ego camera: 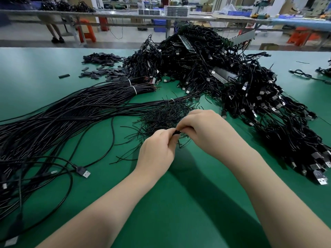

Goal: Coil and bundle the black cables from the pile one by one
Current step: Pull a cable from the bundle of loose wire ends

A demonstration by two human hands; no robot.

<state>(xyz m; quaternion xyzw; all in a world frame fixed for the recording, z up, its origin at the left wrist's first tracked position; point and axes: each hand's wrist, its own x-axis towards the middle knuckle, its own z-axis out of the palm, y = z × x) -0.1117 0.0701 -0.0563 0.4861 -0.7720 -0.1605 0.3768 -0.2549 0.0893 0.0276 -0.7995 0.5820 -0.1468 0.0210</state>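
- Green desk (179,203) lies under both forearms.
- Left hand (157,151) and right hand (202,129) meet, fingers curled, pinching one thin black tie (176,132) between them.
- Just beyond the fingers: a heap of loose ties (164,113).
- Left of them: long black cables (53,119), banded white.
- Farther right: the tangled pile (223,74) of USB-ended cables.
- No writing is readable.

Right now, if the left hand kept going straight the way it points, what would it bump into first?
The left hand points up and right at the right hand, which it almost touches around a small black piece. Beyond lies the pile of thin black ties, though depth is unclear.
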